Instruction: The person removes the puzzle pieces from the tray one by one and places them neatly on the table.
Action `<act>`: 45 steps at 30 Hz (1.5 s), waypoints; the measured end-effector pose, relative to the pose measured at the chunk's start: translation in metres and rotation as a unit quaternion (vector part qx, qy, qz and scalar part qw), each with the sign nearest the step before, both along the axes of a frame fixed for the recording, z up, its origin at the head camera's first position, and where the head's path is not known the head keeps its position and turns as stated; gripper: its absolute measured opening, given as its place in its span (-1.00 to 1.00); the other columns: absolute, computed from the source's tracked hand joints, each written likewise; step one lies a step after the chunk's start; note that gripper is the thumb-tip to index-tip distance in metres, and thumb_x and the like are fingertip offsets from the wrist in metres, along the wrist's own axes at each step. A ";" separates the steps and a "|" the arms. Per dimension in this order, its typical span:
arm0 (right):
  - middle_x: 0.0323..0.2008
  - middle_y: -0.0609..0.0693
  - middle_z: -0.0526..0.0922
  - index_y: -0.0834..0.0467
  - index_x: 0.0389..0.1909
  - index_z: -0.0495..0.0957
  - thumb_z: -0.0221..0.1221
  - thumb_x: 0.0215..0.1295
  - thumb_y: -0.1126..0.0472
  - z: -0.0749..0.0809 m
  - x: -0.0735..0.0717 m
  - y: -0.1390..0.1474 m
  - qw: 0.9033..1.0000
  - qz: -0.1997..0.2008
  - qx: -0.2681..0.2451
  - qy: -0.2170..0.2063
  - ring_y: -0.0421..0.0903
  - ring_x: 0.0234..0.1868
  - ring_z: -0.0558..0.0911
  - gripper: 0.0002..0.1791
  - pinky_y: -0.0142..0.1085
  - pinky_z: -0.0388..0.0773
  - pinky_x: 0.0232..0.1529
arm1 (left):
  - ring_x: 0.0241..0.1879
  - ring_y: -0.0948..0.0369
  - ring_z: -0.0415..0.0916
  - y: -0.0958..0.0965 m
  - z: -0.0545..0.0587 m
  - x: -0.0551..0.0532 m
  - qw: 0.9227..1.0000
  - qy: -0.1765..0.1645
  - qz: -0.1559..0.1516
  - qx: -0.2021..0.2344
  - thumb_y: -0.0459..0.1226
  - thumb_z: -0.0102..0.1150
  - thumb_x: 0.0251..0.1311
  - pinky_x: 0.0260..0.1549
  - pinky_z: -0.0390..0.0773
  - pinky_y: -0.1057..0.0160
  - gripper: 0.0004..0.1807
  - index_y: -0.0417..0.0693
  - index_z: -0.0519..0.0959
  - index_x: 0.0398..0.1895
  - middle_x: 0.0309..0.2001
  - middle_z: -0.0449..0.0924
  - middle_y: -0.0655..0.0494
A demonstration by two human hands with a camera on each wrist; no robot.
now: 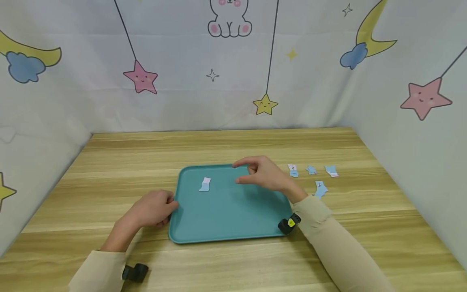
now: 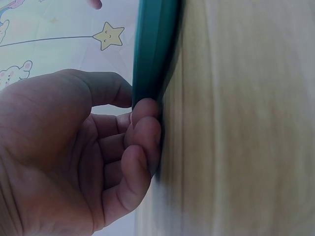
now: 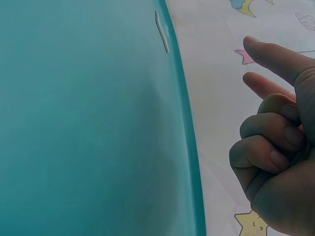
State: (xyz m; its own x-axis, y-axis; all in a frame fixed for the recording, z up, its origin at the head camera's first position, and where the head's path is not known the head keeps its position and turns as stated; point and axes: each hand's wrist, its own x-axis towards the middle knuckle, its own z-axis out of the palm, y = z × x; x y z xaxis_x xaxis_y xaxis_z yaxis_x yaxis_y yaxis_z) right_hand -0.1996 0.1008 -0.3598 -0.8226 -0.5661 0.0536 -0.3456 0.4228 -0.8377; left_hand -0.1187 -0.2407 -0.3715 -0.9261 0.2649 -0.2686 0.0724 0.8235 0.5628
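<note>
A teal tray (image 1: 233, 215) lies on the wooden table, with one small pink-and-blue paper piece (image 1: 205, 184) in its upper left part. My left hand (image 1: 153, 207) grips the tray's left edge, thumb at the rim and fingers curled against its underside in the left wrist view. Above the tray's upper right part hovers my right hand (image 1: 265, 174), holding nothing. Its thumb and index finger reach out with a gap between them, while the other fingers (image 3: 266, 128) are curled in.
To the tray's right, several paper pieces lie on the table: a white-and-blue piece (image 1: 293, 170), a small blue piece (image 1: 311, 170), a blue piece with a pale edge (image 1: 331, 170) and a lower blue piece (image 1: 320, 189). A patterned curtain (image 1: 175, 109) hangs behind the table.
</note>
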 end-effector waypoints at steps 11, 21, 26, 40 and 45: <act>-0.71 -0.16 0.15 0.21 0.29 0.64 0.45 0.30 0.17 -0.003 -0.002 -0.010 1.000 0.017 -0.006 -0.002 -0.17 -0.65 0.19 -0.45 -0.31 0.25 -0.43 | -0.70 0.20 0.45 -0.001 0.000 0.000 1.000 0.000 -0.001 0.002 -0.26 0.00 0.47 -0.61 0.39 0.24 -0.68 -0.08 0.44 -0.53 -0.66 0.53 0.08; -0.73 -0.16 0.15 0.22 0.30 0.62 0.45 0.30 0.19 -0.007 -0.003 -0.019 0.999 0.032 -0.011 -0.015 -0.17 -0.67 0.17 -0.44 -0.31 0.24 -0.44 | -0.71 0.20 0.44 -0.001 -0.001 -0.001 1.000 -0.003 0.003 0.000 -0.27 -0.01 0.46 -0.61 0.38 0.25 -0.69 -0.08 0.43 -0.54 -0.67 0.52 0.08; -0.73 -0.16 0.16 0.21 0.31 0.61 0.44 0.30 0.18 -0.006 -0.002 -0.023 0.999 0.033 -0.009 -0.024 -0.17 -0.65 0.17 -0.43 -0.31 0.25 -0.42 | -0.71 0.20 0.45 -0.001 -0.001 -0.001 1.000 -0.001 0.002 0.001 -0.27 -0.02 0.45 -0.60 0.38 0.23 -0.69 -0.09 0.42 -0.54 -0.68 0.52 0.07; -0.74 -0.16 0.18 0.17 0.31 0.62 0.44 0.30 0.15 -0.009 -0.004 -0.034 0.998 0.049 0.006 -0.025 -0.15 -0.65 0.20 -0.44 -0.29 0.27 -0.39 | -0.71 0.19 0.45 -0.001 0.000 -0.001 1.000 0.003 0.001 0.000 -0.26 -0.02 0.46 -0.60 0.38 0.23 -0.67 -0.08 0.42 -0.55 -0.68 0.52 0.08; -0.75 -0.16 0.19 0.16 0.32 0.62 0.44 0.30 0.15 -0.008 -0.004 -0.037 0.998 0.051 0.014 -0.024 -0.16 -0.65 0.21 -0.43 -0.29 0.28 -0.40 | -0.71 0.19 0.45 -0.001 -0.001 -0.001 1.000 0.001 0.001 0.001 -0.27 -0.02 0.45 -0.59 0.38 0.22 -0.68 -0.08 0.43 -0.55 -0.68 0.52 0.08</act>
